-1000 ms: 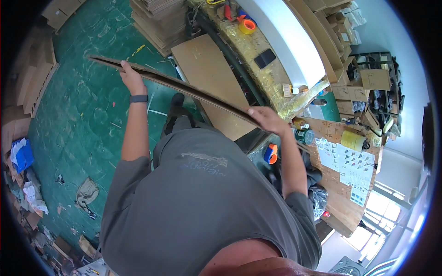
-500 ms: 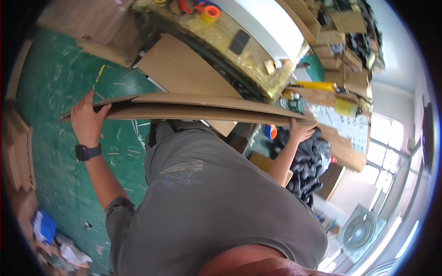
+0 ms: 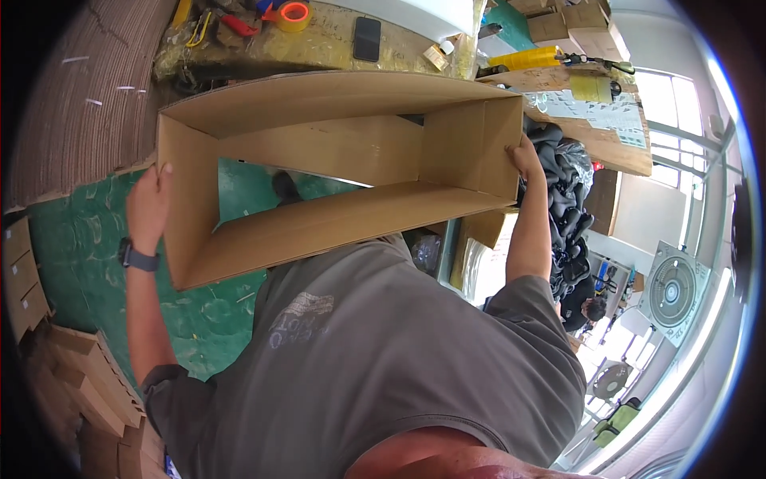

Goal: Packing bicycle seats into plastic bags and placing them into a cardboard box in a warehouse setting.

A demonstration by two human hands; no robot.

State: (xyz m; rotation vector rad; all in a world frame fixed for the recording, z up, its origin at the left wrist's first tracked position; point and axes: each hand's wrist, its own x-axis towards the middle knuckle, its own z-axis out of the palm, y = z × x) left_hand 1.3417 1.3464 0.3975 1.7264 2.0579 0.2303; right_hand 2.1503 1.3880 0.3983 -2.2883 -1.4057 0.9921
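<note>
- Workroom with a green floor (image 3: 88, 247); at far upper left a tall stack of cardboard sheets (image 3: 84, 88) shows its layered edges.
- Lower left, brown cartons (image 3: 96, 383) crowd together near the rim of the view.
- The left hand (image 3: 148, 203), with a dark watch (image 3: 140, 255) on its wrist, is clamped on the left end of the cardboard box, thumb against the panel.
- Along the top, the bench (image 3: 327, 52) has a yellowish covering and carries a red-handled tool (image 3: 235, 24), an orange tape roll (image 3: 292, 16) and a dark phone (image 3: 367, 40).
- The cardboard box (image 3: 343, 223) is spread into a long four-sided frame, held up in front of the torso between the two hands, which are well apart; through it a dark shoe (image 3: 286, 188) and the floor show.
- The right hand (image 3: 525, 158) grips the box's right end panel; its fingers are partly hidden.
- Just right of that hand lies a heap of black items (image 3: 566, 215), below a wooden board (image 3: 622, 128) bearing papers and a yellow roll (image 3: 527, 57).
- Far right, a co-worker (image 3: 586, 307), a bright window (image 3: 670, 104) and a box-shaped fan (image 3: 673, 293).
</note>
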